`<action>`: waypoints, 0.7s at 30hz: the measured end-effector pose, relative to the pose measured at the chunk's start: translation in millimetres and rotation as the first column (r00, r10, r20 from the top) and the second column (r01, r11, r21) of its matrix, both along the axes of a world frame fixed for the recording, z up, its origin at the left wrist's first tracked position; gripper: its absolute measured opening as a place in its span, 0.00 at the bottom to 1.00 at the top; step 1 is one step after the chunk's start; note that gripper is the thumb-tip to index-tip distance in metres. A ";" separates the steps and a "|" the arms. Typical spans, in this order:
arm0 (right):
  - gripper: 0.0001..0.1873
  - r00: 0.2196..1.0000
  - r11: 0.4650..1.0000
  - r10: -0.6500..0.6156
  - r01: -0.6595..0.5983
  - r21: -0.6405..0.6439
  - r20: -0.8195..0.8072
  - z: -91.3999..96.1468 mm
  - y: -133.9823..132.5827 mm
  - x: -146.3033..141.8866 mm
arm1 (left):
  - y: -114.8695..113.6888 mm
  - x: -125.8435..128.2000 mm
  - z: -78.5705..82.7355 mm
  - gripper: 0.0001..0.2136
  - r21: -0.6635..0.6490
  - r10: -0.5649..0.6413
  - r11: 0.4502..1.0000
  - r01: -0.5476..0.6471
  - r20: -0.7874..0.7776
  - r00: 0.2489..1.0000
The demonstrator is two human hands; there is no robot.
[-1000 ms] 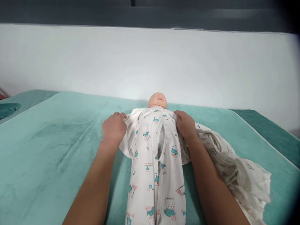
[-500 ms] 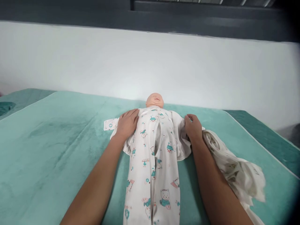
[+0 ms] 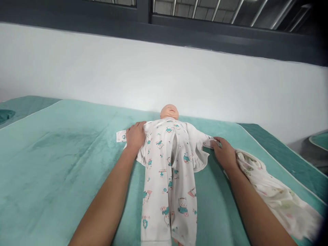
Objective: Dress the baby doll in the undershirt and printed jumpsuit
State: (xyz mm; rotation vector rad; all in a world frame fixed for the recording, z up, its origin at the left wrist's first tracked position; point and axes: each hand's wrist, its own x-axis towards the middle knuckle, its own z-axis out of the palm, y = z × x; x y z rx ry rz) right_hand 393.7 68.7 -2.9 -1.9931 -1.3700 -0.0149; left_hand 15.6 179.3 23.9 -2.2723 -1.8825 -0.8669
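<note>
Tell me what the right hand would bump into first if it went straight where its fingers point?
Probably the sleeve of the printed baby suit: the right hand seems to touch it. Past that lies the doll, though depth is unclear.

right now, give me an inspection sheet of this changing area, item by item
surface: teal plush mat with a white edge, lying on darker teal bedding
things: baby doll on its back in a white printed romper, sleeves spread out to both sides
clutter: crumpled printed cloth on the mat beside the right forearm
hands: left hand lies on the sleeve on its side; right hand rests at the end of the other sleeve, grip not clear
cables: nothing seen
surroundings: white wall behind the mat; dark window frame with bars above it
</note>
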 end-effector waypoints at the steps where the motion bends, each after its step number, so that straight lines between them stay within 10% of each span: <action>1: 0.24 0.999 0.999 0.024 -0.022 0.033 -0.038 2.0 -3.1 -5.6 | 0.4 0.7 0.1 0.20 -0.003 0.002 1.000 -0.002 0.004 1.000; 10: 0.21 0.963 0.957 0.262 -0.268 -0.109 -0.065 8.9 -12.2 -78.9 | 4.5 7.1 -0.5 0.20 -0.030 0.033 0.999 -0.031 0.051 0.998; 14: 0.19 0.917 0.910 0.400 -0.397 -0.115 -0.004 10.8 -15.4 -63.8 | 4.4 7.0 0.2 0.20 -0.039 0.028 0.999 -0.025 0.085 0.996; 21: 0.16 0.968 0.964 0.249 -0.249 0.090 0.011 17.9 -34.2 -48.3 | 3.6 9.2 -1.1 0.18 -0.009 0.046 0.999 -0.046 0.114 0.992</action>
